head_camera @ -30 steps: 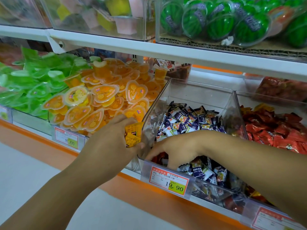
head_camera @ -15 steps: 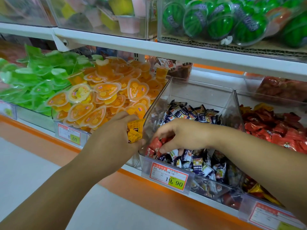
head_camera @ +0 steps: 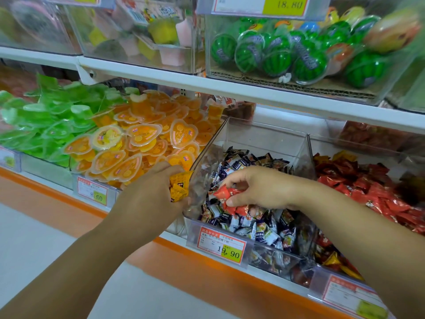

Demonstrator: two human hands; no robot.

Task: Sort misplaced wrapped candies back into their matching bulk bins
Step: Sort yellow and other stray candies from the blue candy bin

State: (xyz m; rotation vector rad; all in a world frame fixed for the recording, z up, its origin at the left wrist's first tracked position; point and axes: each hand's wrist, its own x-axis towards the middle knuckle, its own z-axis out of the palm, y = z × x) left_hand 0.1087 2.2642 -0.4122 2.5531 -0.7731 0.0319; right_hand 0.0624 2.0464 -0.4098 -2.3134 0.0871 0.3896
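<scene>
R hand (head_camera: 259,187) over the middle bin (head_camera: 264,132), fingers curled tight on red candies (head_camera: 226,195) (a few, just above the blue-white pile). L hand (head_camera: 151,196) grips yellow candies (head_camera: 178,187) beside the bin's left wall.

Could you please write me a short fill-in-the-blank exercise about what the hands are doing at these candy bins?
1. The left hand holds a candy bunch wrapped in ____.
2. The right hand grips a candy cluster wrapped in ____.
3. The price tag on the clear bin under the right hand reads ____.
Missing words: yellow; red; 19.90.
</scene>
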